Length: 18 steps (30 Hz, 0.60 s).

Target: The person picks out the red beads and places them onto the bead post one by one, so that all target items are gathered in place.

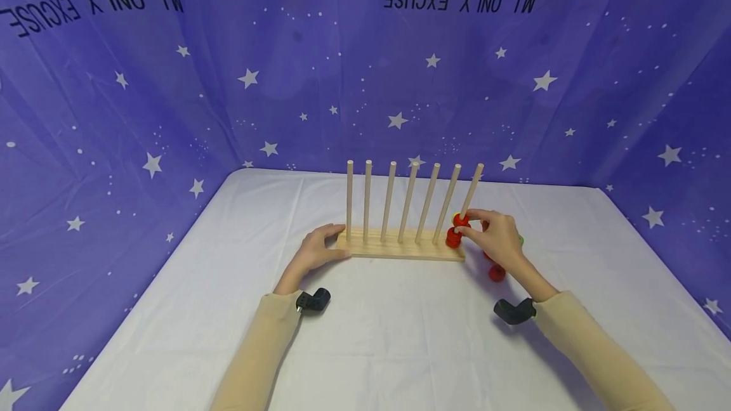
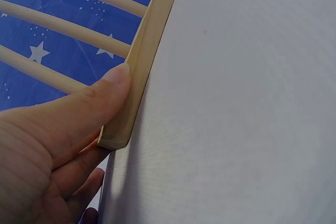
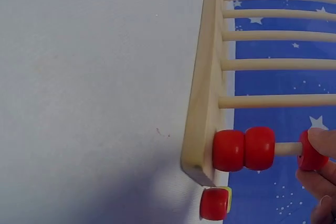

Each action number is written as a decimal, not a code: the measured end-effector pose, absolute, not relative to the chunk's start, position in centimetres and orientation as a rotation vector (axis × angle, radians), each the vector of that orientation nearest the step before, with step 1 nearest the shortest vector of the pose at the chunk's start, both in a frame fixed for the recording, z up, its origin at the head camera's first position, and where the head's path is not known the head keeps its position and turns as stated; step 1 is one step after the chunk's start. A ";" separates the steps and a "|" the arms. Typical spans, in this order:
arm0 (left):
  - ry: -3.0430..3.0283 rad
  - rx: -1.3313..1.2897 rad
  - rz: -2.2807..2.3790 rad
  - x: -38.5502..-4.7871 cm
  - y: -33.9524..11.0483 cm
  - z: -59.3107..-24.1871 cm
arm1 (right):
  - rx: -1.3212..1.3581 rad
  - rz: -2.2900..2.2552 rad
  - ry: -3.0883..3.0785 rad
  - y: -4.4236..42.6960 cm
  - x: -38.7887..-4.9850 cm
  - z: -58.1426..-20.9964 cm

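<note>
A wooden peg rack (image 1: pixel 400 247) with a row of several upright pegs stands on the table. At its left end, my left hand (image 1: pixel 315 247) grips the base; the left wrist view shows the thumb (image 2: pixel 113 85) along the base's edge. Two red beads (image 3: pixel 243 150) sit stacked at the foot of the rightmost peg (image 1: pixel 473 189). Higher on that same peg, my right hand (image 1: pixel 495 236) pinches another red bead (image 3: pixel 311 151) between thumb and finger, with the peg passing through it. A gap of bare peg shows between this bead and the stack.
Loose red beads (image 1: pixel 497 273) lie right of the rack, partly hidden by the right hand. A bit of green (image 1: pixel 521 240) shows behind that hand. A white cloth (image 1: pixel 388 347) covers the table. Purple star-printed curtains (image 1: pixel 342 68) enclose the back and sides.
</note>
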<state>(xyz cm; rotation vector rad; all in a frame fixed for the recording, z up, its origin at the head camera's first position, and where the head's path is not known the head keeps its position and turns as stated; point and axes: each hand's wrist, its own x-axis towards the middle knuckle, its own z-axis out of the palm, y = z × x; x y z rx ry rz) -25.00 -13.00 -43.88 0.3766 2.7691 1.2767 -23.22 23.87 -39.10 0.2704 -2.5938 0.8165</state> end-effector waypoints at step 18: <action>2.768 0.380 1.280 -25.0 -13.0 -43.8 | 0.279 0.773 -2.623 23.9 -23.4 -40.4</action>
